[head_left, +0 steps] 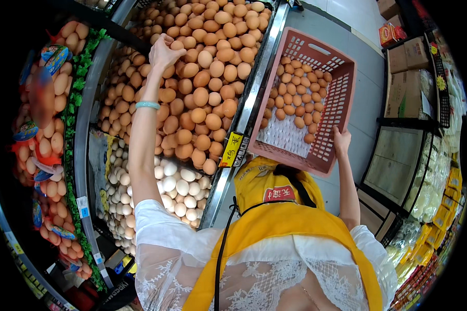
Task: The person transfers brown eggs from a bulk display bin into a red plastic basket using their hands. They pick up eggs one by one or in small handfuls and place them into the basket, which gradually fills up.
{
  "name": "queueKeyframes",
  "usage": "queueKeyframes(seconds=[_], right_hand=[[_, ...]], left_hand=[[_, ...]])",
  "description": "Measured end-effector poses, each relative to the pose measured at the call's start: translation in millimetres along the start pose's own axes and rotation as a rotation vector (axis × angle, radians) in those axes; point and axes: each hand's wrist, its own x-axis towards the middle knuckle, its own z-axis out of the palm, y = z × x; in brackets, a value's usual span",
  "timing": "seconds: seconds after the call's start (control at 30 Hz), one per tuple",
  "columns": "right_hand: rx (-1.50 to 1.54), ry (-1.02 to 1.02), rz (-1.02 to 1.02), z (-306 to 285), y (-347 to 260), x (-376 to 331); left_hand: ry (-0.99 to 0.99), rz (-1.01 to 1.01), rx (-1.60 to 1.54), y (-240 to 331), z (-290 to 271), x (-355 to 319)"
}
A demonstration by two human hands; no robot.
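My left hand (166, 54), a pale green bangle on its wrist, reaches over a large pile of brown eggs (200, 96) at the far side of the display bin. Its thumb and fingers curl around a brown egg (177, 45) at the top of the pile. My right hand (342, 141) grips the near right rim of a brownish-pink plastic basket (302, 159). The basket tilts toward me against the bin's metal edge. Several loose brown eggs (296, 90) lie inside on a white, bumpy liner (283, 136).
Paler eggs (180, 187) fill the nearer bin section. A yellow price tag (232, 150) sits on the metal rail. Red net bags of eggs (49, 145) hang at the left beside green garland (77, 103). Shelves with cardboard boxes (403, 93) stand at the right, beyond grey floor tiles.
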Motion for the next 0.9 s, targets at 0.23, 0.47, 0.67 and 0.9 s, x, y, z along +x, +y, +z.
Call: queueKeyframes(seconds=[0.23, 0.47, 0.67, 0.9], right_hand=[[-0.050, 0.038, -0.139, 4.6, 25.1, 12.6], [-0.113, 0.078, -0.042, 1.5, 13.3, 7.1], [-0.089, 0.071, -0.047, 6.3, 9.3, 1.3], [-0.093, 0.059, -0.009, 4.0, -7.6, -3.6]], left_hand=[[0.038, 0.084, 0.118, -11.1, 16.2, 5.5], [-0.029, 0.536, -0.484, 179.1, 67.2, -113.1], [-0.776, 1.297, 0.735, 198.3, 262.1, -232.3], [-0.700, 1.355, 1.241, 138.7, 350.5, -247.4]])
